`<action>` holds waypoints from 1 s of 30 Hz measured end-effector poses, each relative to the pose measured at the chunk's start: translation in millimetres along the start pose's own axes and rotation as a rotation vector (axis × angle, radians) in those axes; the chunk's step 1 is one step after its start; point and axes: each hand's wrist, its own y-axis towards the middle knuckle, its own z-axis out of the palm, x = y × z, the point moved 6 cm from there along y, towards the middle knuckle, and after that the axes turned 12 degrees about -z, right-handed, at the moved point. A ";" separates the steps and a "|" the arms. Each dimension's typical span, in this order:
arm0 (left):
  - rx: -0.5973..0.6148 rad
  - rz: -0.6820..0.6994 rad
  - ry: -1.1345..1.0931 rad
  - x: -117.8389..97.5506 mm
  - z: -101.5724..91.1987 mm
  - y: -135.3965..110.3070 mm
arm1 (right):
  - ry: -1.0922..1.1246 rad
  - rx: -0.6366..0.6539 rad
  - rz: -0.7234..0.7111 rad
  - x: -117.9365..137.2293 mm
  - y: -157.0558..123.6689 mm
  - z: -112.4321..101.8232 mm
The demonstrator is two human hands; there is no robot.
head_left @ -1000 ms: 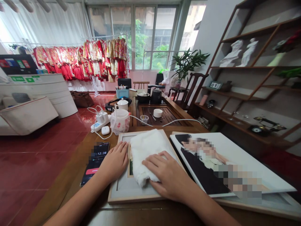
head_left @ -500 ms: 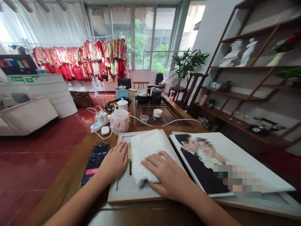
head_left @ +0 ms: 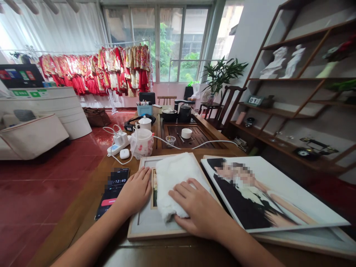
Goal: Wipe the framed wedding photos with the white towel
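A light wooden picture frame (head_left: pixel 164 235) lies flat on the table, with part of a picture showing at its middle. Over it is a folded white cloth (head_left: pixel 178 174), fluffy at the near edge. My right hand (head_left: pixel 197 207) grips this cloth, fingers spread across its top and thumb at its near right edge. My left hand (head_left: pixel 140 187) lies flat on the left side of the frame, fingers stretched out and holding nothing. The cloth hides most of the picture.
At right, a large photo print (head_left: pixel 278 193) rests on another frame (head_left: pixel 328 241). Left of my arm lies a phone (head_left: pixel 114 193) with a running timer. Beyond are a power strip (head_left: pixel 118 146), a bagged white cup (head_left: pixel 142 142), a cable (head_left: pixel 217 142) and a tea tray (head_left: pixel 200 129).
My right hand and the cloth have shifted slightly to the right, uncovering a bit more of the picture's left side. My left hand stays in place.
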 end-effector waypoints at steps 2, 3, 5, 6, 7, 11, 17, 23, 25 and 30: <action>0.009 -0.002 0.005 0.0 0.0 0.1 | 0.002 0.024 -0.029 2.9 1.1 -2.9; 0.014 -0.004 0.008 0.0 0.1 0.3 | 0.003 0.026 -0.037 3.3 1.3 -3.2; 0.018 -0.007 0.011 0.3 0.2 0.5 | 0.003 0.008 -0.021 0.8 0.6 -1.4; 0.018 -0.008 0.012 0.4 0.1 0.6 | 0.001 -0.006 -0.005 -1.4 -0.1 0.5; 0.018 -0.009 0.013 0.3 0.1 0.6 | -0.005 -0.021 0.009 -3.5 -0.9 2.4; 0.015 -0.008 0.010 -0.2 0.2 0.3 | -0.027 -0.050 0.019 -7.0 -2.4 4.6; -0.007 -0.008 -0.023 0.4 0.2 0.6 | 0.009 0.007 -0.071 1.7 -0.2 -2.6; -0.004 -0.008 -0.031 1.1 0.8 0.4 | 0.002 -0.031 -0.021 -1.5 0.2 -3.5; -0.004 -0.006 -0.027 0.8 0.5 0.4 | 0.021 -0.045 -0.004 -2.2 -1.2 -4.8; 0.000 -0.012 0.003 -0.1 0.2 0.9 | 0.005 -0.043 0.057 -4.5 -9.1 -8.8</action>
